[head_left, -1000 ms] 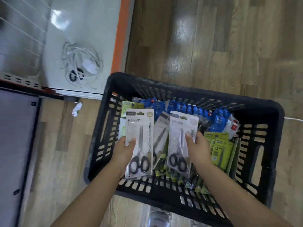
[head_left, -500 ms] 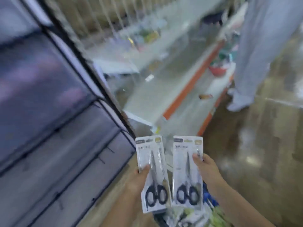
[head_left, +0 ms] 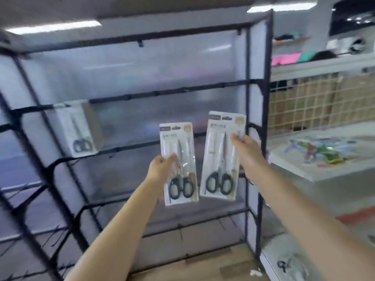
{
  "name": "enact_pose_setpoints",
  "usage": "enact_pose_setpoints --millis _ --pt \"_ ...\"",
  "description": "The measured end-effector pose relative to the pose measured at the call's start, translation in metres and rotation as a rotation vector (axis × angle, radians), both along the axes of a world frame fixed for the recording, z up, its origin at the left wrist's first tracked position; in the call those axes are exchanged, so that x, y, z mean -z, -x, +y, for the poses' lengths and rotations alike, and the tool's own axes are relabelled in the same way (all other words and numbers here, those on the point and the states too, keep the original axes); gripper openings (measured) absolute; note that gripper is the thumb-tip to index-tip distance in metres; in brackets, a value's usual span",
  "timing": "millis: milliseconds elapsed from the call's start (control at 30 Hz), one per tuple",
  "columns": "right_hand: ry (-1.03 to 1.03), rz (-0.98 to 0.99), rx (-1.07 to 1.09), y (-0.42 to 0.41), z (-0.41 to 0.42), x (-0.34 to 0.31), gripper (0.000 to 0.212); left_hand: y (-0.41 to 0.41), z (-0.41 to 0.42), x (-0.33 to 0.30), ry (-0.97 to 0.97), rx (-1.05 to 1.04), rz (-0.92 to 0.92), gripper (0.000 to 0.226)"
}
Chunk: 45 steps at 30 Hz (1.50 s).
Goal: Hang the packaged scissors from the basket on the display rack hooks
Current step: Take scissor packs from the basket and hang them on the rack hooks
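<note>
Head view: two scissors packs are held up side by side before the black rack [head_left: 257,122]. The left pack [head_left: 178,165] is pinched at its left edge by the left hand [head_left: 160,169]. The right pack [head_left: 222,155], tilted slightly, is gripped at its right edge by the right hand [head_left: 248,152]. A third pack [head_left: 80,130] is seen hanging on the rack's left, blurred.

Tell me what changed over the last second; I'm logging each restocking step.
Both hands rose from the basket up to the display rack. The left hand still holds one scissors pack, the right hand the other pack, now raised higher. Nothing was let go or hung yet. One blurred pack already hangs at left.
</note>
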State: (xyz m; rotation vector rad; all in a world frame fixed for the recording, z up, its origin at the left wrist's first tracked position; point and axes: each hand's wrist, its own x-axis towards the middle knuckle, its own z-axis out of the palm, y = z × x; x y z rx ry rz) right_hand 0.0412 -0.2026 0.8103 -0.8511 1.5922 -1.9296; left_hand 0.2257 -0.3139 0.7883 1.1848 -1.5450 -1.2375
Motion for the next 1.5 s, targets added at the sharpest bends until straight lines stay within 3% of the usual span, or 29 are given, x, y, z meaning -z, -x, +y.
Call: enact_pose_setpoints --millis 200,400,567,767,967,1133,1300,1500 --pt "0.009 -0.024 -0.215 -0.11 -0.071 -0.014 0.016 -0.124 -0.045 0.003 0.015 -0.204 0.042 0.031" --pt "-0.149 -0.043 -0.371 -0.209 -0.152 0.032 0.025 -0.217 -0.09 0.043 -0.047 -0.349 0.03 0.034" --pt "-0.193 -0.079 -0.432 -0.264 -0.21 0.059 0.017 -0.262 -0.136 0.056 -0.072 -0.376 0.06 0.033" --pt "-0.139 -0.004 -0.405 -0.3 -0.272 0.036 0.014 -0.299 -0.189 0.034 -0.027 -0.368 0.072 0.037" --pt "-0.062 0.148 -0.329 -0.319 -0.318 -0.019 0.026 -0.314 -0.22 -0.007 0.051 -0.328 0.102 0.038" --pt "0.012 0.197 -0.31 -0.325 -0.353 -0.056 0.019 -0.32 -0.243 -0.023 0.097 -0.321 0.123 0.031" --pt "-0.011 0.2 -0.34 -0.334 -0.379 -0.052 0.022 -0.323 -0.258 -0.019 0.064 -0.377 0.151 0.039" --pt "-0.002 0.239 -0.305 -0.338 -0.405 -0.061 0.033 -0.334 -0.286 -0.017 0.074 -0.406 0.162 0.03"
